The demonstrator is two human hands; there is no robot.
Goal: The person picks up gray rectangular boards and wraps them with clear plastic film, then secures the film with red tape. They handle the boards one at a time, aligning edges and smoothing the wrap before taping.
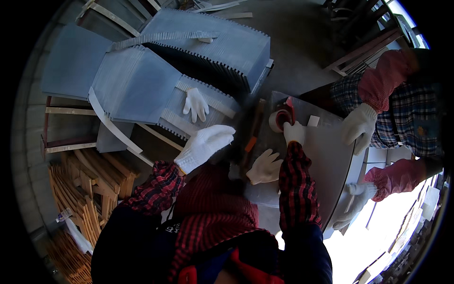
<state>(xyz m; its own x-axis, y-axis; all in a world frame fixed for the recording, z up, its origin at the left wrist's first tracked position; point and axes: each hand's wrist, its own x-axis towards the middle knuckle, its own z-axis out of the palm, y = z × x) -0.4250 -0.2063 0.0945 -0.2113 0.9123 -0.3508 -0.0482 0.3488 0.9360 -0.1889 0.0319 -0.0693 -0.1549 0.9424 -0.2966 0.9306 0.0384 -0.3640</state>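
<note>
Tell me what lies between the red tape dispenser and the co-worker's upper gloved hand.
A small white rectangular piece, on the grey tabletop, lies between the red tape dispenser and the co-worker's upper gloved hand; the head view shows it.

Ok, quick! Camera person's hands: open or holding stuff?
Left hand: open, nothing visible in it.
Right hand: closed, holding the red tape dispenser.
</note>
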